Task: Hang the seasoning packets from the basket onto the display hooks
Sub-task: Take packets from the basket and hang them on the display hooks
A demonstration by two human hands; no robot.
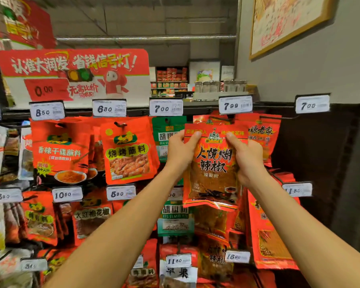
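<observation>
I hold a red chilli powder packet [213, 169] upright in front of the display. My left hand [180, 151] grips its upper left edge, thumb on the front. My right hand [246, 156] grips its upper right edge the same way. The packet's top sits just below a black display hook [221, 118] under the 7.99 price tag [235, 104]. More red packets of the same kind [260, 132] hang behind it. The basket is out of view.
Rows of hooks carry red seasoning packets [59, 150] and green pepper packets [166, 132], with price tags above each. A red promotional sign [75, 73] stands on top at the left. A grey wall [299, 80] and a dark panel [320, 163] close off the right.
</observation>
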